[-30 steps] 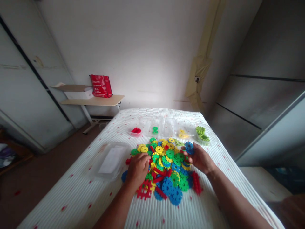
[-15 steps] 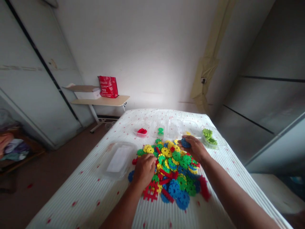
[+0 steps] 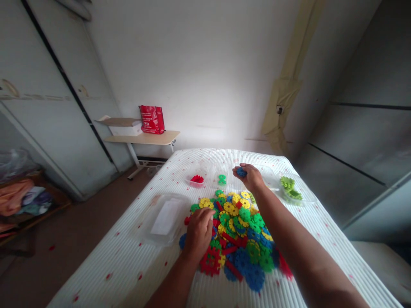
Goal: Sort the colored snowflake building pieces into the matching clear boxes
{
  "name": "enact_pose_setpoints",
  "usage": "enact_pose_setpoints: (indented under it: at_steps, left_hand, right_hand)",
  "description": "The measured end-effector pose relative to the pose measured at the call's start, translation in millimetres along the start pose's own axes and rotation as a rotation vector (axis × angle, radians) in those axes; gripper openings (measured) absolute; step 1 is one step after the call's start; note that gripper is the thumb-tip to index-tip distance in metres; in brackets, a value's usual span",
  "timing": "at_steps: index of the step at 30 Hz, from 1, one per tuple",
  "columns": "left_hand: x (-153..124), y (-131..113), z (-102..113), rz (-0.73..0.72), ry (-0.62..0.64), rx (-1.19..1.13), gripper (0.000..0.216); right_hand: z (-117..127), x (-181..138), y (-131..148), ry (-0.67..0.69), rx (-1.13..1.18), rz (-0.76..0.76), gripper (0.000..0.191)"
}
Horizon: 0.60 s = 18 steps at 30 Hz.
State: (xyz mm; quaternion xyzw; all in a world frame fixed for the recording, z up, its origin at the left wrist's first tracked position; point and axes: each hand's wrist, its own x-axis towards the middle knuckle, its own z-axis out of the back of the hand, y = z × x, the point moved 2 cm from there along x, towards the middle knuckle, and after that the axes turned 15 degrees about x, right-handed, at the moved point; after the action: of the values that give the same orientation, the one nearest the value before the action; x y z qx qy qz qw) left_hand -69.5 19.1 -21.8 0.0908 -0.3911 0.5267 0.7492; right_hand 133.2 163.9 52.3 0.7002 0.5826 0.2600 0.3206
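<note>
A heap of red, yellow, green and blue plastic gear pieces [image 3: 239, 233] lies on the white striped bed [image 3: 112, 265]. My right hand [image 3: 248, 176] is stretched past the heap, fingers closed on a blue gear piece [image 3: 241, 172], above a row of clear tubs. My left hand [image 3: 199, 233] rests curled on the heap's left edge, fingers closed over pieces I cannot make out.
Clear tubs stand at the far side: one with red pieces [image 3: 197, 179], one with a green piece [image 3: 221, 179], one with light green pieces [image 3: 290, 190]. A larger clear container [image 3: 165, 217] lies left of the heap. A side table with a red bag [image 3: 152, 119] stands by the wall.
My right hand lifted the blue piece off the heap and carried it forward over the tubs. My left hand stayed on the heap's left edge. The camera shifted right.
</note>
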Motion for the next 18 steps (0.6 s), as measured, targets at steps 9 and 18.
enact_pose_setpoints:
  at_steps: [9,18]
  left_hand:
    - [0.5,1.3,1.1,0.024,-0.036,-0.053,0.026]
    - [0.7,3.3,2.6,0.019,-0.039,-0.070,0.026]
  right_hand:
    - [26.5,21.2,5.0,-0.079,-0.134,0.074,0.012]
    - [30.9,26.4,17.0,-0.106,-0.274,0.166,0.018]
